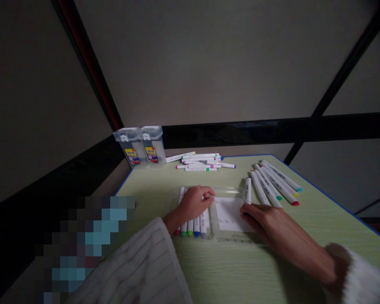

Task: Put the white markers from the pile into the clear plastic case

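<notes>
A clear plastic marker case (228, 219) lies open on the pale green table (319, 223). Its left half holds several white markers (191, 226) with coloured caps. My left hand (194, 202) rests on those markers with its fingers curled over them. My right hand (266, 221) lies flat on the right edge of the case, fingers stretched out beside its lid with a white paper insert. Just beyond my right fingertips lies a single white marker (247, 190).
A row of loose markers (275, 183) lies to the right of the case, and another pile of markers (201, 161) at the far middle. Two closed clear marker boxes (142, 147) stand at the table's far left corner. A dark rail runs behind the table.
</notes>
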`<state>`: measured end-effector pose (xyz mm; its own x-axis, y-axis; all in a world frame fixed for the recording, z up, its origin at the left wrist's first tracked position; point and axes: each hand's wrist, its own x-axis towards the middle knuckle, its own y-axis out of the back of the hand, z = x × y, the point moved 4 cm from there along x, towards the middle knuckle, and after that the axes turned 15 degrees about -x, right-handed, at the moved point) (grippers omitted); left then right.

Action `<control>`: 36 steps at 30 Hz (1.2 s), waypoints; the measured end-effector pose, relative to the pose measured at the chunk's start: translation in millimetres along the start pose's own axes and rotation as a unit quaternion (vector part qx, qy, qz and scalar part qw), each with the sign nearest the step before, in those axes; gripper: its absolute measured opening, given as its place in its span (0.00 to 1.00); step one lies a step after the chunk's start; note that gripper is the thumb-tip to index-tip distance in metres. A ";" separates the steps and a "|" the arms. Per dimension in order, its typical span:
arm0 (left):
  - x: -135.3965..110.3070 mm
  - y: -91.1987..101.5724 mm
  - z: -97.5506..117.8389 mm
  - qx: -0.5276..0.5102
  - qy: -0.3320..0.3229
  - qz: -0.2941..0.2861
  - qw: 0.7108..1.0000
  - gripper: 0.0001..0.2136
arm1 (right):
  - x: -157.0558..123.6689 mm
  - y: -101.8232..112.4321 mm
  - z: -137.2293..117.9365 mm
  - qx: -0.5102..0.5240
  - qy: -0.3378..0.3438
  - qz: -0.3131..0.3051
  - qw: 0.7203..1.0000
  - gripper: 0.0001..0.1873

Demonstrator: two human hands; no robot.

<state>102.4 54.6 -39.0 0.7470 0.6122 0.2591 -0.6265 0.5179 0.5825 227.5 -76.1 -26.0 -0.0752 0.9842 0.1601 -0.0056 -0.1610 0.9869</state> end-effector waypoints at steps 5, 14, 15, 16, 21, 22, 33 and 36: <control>0.4 -0.7 -1.7 -0.002 -0.003 0.000 1.000 0.08 | -0.5 -2.1 -2.3 -0.022 0.018 0.011 1.000 0.10; 0.3 0.0 0.4 -0.002 0.001 0.003 1.000 0.09 | 3.3 -2.1 16.0 -0.150 -0.026 0.032 0.988 0.08; 0.2 -0.1 0.6 -0.003 0.001 0.004 1.000 0.09 | 3.4 -1.7 17.3 -0.158 -0.035 0.026 0.987 0.09; 0.2 -0.1 0.9 -0.003 0.001 0.004 1.000 0.09 | 3.3 -1.4 18.7 -0.164 -0.045 0.019 0.985 0.09; 0.0 0.3 2.7 -0.001 0.003 0.004 1.000 0.08 | 1.7 -1.2 25.7 -0.199 -0.090 -0.003 0.976 0.08; -0.1 0.5 3.0 -0.002 0.003 0.004 1.000 0.09 | 1.3 -1.2 26.8 -0.204 -0.097 -0.004 0.974 0.08; -0.8 -0.3 2.1 -0.006 0.007 0.005 1.000 0.09 | -0.7 3.6 32.8 -0.212 -0.149 -0.020 0.966 0.07; -0.8 0.2 2.3 -0.006 0.008 0.007 1.000 0.09 | 0.5 8.0 29.2 -0.205 -0.135 0.006 0.969 0.09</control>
<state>102.2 52.9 -37.3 0.7350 0.6284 0.2549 -0.6392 0.5165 0.5697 256.6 -74.8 -17.5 0.1848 0.9566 0.2252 -0.4061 -0.1343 0.9039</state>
